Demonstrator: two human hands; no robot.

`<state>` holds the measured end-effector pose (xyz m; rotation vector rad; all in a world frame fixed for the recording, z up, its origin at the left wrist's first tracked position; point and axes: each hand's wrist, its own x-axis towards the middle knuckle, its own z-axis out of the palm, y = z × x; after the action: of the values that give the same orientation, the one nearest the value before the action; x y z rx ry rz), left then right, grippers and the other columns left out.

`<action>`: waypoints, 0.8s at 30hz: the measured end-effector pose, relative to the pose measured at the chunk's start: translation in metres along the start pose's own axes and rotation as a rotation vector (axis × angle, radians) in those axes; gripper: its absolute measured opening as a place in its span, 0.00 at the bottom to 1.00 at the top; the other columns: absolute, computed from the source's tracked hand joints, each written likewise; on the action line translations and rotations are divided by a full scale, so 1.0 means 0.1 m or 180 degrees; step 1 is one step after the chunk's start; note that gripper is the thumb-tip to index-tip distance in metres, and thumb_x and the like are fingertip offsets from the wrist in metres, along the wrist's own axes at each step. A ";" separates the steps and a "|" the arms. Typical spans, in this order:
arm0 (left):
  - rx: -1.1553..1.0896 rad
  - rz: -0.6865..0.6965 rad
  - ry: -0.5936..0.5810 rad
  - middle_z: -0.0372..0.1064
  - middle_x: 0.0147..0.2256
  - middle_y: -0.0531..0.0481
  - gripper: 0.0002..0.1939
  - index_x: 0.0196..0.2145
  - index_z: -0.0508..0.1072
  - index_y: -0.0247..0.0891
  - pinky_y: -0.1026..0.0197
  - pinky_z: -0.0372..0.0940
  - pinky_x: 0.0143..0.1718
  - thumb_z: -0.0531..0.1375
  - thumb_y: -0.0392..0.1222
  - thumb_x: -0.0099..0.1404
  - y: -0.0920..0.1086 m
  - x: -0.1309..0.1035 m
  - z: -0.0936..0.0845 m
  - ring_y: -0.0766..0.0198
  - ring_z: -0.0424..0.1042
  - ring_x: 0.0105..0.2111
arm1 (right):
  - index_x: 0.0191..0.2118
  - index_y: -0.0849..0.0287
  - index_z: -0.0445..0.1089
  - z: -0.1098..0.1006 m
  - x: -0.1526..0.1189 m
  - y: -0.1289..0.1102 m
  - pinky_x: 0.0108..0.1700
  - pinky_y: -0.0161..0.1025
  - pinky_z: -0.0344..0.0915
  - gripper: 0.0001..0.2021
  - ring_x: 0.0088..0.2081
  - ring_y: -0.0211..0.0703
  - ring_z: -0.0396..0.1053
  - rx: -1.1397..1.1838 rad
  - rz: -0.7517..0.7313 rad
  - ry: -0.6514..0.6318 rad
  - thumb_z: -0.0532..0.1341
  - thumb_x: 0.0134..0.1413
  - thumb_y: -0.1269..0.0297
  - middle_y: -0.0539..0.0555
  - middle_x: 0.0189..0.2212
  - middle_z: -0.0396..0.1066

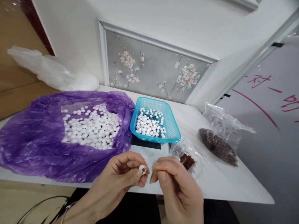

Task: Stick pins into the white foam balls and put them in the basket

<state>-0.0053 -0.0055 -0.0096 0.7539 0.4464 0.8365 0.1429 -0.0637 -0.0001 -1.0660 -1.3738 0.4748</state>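
Between the thumb and fingers of my left hand (125,175) is a small white ball (142,169) with a reddish-brown mark on its face. My right hand (176,183) is just to the right of it, thumb and fingers pinched together; anything between those fingertips is too small to make out. Behind my hands, a blue plastic basket (174,127) holds many white balls. A purple plastic bag (30,133) lies open at the left, full of similar white balls. Close behind my right hand, a clear bag (198,155) holds small reddish-brown pieces (187,161).
A larger clear bag of dark brown material (218,146) lies on the right of the white table (247,186). Crumpled clear plastic (53,73) is at the back left. A framed flower picture (154,65) and a whiteboard (263,93) stand behind.
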 end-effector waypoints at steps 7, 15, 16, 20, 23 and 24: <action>0.0305 0.0270 -0.0125 0.75 0.26 0.53 0.03 0.31 0.82 0.39 0.68 0.65 0.33 0.71 0.39 0.57 0.01 0.01 0.01 0.69 0.71 0.28 | 0.37 0.52 0.73 -0.01 0.02 -0.01 0.32 0.35 0.64 0.06 0.29 0.38 0.68 0.0408 0.0467 -0.0150 0.59 0.63 0.68 0.49 0.29 0.69; 0.0363 0.0282 -0.0171 0.75 0.29 0.53 0.02 0.33 0.83 0.41 0.68 0.65 0.34 0.69 0.37 0.60 0.02 -0.01 0.01 0.69 0.71 0.30 | 0.38 0.52 0.74 0.02 -0.02 0.02 0.33 0.35 0.66 0.06 0.30 0.37 0.68 0.0745 0.0627 -0.0102 0.60 0.63 0.68 0.49 0.31 0.69; 0.0334 0.0299 -0.0180 0.75 0.29 0.53 0.03 0.34 0.83 0.41 0.68 0.65 0.34 0.69 0.37 0.60 0.02 -0.01 0.00 0.70 0.71 0.29 | 0.39 0.51 0.74 0.02 -0.02 0.02 0.33 0.35 0.67 0.06 0.30 0.37 0.68 0.0774 0.0623 -0.0107 0.60 0.63 0.69 0.49 0.32 0.69; 0.0295 0.0408 -0.0281 0.74 0.29 0.53 0.05 0.36 0.84 0.42 0.67 0.66 0.35 0.68 0.36 0.61 0.00 -0.01 -0.02 0.69 0.71 0.30 | 0.40 0.50 0.74 0.03 -0.04 0.04 0.34 0.33 0.67 0.07 0.32 0.36 0.69 0.0823 0.0598 -0.0107 0.60 0.63 0.70 0.49 0.33 0.69; 0.0327 0.0493 -0.0349 0.74 0.31 0.52 0.07 0.38 0.84 0.43 0.66 0.67 0.37 0.67 0.36 0.63 -0.01 0.00 -0.03 0.68 0.71 0.32 | 0.40 0.50 0.74 0.04 -0.04 0.05 0.34 0.33 0.67 0.08 0.31 0.36 0.68 0.0865 0.0561 -0.0102 0.59 0.63 0.71 0.48 0.33 0.69; 0.0342 0.0509 -0.0360 0.73 0.32 0.52 0.07 0.39 0.84 0.44 0.65 0.67 0.37 0.67 0.36 0.63 -0.02 0.00 -0.03 0.68 0.71 0.32 | 0.40 0.50 0.74 0.04 -0.04 0.05 0.34 0.33 0.67 0.08 0.31 0.35 0.68 0.0874 0.0558 -0.0111 0.59 0.63 0.71 0.48 0.33 0.69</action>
<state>-0.0064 -0.0045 -0.0130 0.9409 0.3349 0.9191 0.1396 -0.0633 -0.0072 -0.9580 -1.2094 0.7907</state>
